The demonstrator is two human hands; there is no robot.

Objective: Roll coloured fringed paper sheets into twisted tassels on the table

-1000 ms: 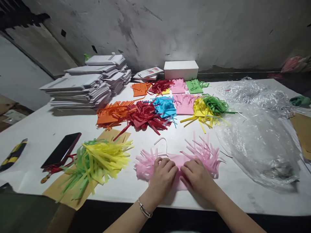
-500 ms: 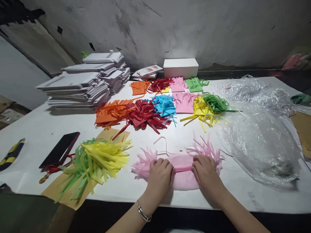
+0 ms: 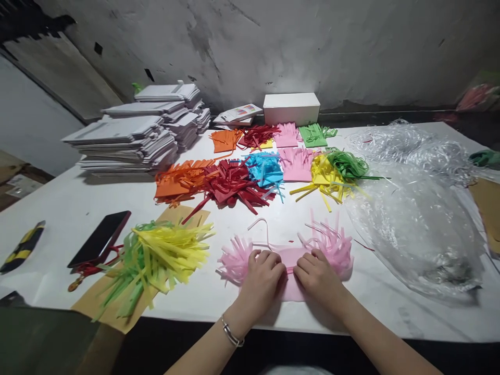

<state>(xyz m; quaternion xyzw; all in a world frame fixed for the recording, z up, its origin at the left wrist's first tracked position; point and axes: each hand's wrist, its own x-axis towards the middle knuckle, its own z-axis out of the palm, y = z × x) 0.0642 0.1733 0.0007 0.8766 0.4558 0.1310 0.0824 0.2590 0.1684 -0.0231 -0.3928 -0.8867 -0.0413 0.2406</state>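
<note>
Head view, the only one I have: pink fringed paper lies near centre on the white table, its frilled ends spread left and right. Left hand and right hand sit close together over its plain middle, fingers curled narrow on a thin rolled band; thumbs largely hidden, so I can't tell how firm the pinch is. I read the step as rolling that middle: best done, I'd judge, with level hands, equal light pressure and the fringe free of the roll. A loose pink strip curls just beyond the paper and could get caught. To the left, a yellow-and-green bundle overlaps brown paper, near a phone. Right, a clear plastic bag limits sideways room. Far side: red fringed paper among other colours, well apart from the hands.
</note>
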